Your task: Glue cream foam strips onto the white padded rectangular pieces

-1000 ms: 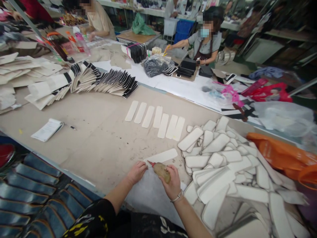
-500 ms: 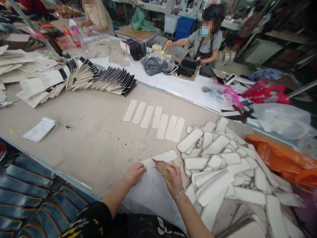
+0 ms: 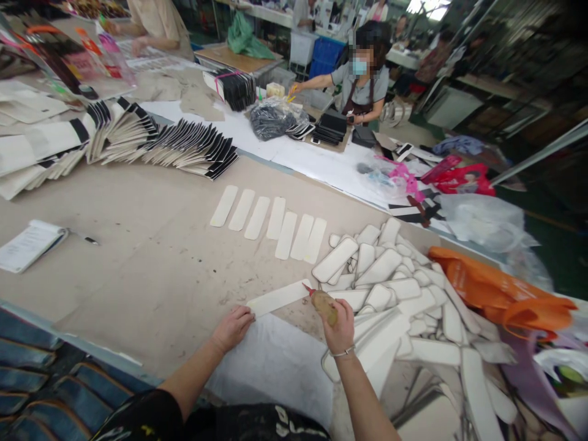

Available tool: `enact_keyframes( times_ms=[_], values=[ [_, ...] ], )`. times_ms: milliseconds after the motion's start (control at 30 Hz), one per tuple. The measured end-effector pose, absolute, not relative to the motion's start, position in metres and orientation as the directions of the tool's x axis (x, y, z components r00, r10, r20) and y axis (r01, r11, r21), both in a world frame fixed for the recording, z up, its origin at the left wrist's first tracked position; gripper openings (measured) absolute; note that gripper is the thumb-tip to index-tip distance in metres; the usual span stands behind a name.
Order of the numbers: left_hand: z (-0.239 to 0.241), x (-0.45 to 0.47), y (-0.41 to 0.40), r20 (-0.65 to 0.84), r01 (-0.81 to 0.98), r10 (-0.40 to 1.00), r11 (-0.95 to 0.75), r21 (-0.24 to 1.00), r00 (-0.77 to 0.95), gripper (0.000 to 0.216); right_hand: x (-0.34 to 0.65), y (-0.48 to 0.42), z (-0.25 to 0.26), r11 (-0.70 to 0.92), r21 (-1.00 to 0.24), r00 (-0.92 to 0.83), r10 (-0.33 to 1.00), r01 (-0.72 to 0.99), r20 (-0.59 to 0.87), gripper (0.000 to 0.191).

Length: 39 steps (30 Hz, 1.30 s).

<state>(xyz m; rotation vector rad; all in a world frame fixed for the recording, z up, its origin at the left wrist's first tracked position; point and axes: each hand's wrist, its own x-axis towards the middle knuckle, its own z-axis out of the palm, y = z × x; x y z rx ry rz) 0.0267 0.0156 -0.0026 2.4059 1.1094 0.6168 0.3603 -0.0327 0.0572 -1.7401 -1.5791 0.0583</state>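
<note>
The person's right hand point(image 3: 340, 324) is wrapped around a tan, rounded squeeze bottle with a red nozzle point(image 3: 324, 306), its tip at the right end of a long cream strip point(image 3: 280, 298) on the table. The left hand's point(image 3: 233, 327) bent fingers touch the strip's left end, though whether they pinch it cannot be told. A heap of pale, dark-edged, rounded pieces point(image 3: 383, 266) crowds the right hand, seven short cream strips point(image 3: 285, 236) lie beyond, and a bright orange bag point(image 3: 478, 285) borders the heap.

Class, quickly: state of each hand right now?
Left hand: touching a long, flat white strip; grip unclear.
Right hand: closed around a rounded brown, red-tipped bottle.
</note>
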Motion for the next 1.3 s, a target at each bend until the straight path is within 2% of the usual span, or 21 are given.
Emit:
enact_keyframes(
  times_ms=[267,400,567,733,1033,1300],
  values=[
    [-0.002,0.028,0.016,0.241,0.585,0.782,-0.599,0.547,0.575,0.020,0.363,-0.030,0.058,0.001,-0.543,0.303,0.829,0.840,0.471,0.040],
    [0.005,0.027,0.013,0.226,0.611,0.764,-0.626,0.485,0.604,0.020,0.349,-0.034,0.067,0.023,-0.594,0.325,0.819,0.804,0.473,0.044],
    [0.010,0.021,0.004,0.210,0.631,0.742,-0.658,0.412,0.636,0.029,0.307,-0.046,0.079,0.176,-0.647,0.131,0.908,0.742,0.397,0.040],
    [0.007,0.016,0.004,0.299,0.573,0.733,-0.670,0.472,0.610,0.030,0.267,-0.047,0.083,0.282,-0.699,-0.041,0.939,0.657,0.340,0.036],
    [0.006,0.017,0.005,0.300,0.565,0.760,-0.636,0.526,0.577,0.027,0.257,-0.038,0.078,0.313,-0.697,-0.113,0.941,0.645,0.319,0.036],
    [0.006,0.018,0.006,0.320,0.555,0.743,-0.658,0.509,0.588,0.024,0.262,-0.055,0.078,0.316,-0.692,-0.113,0.940,0.649,0.323,0.037]
  ],
)
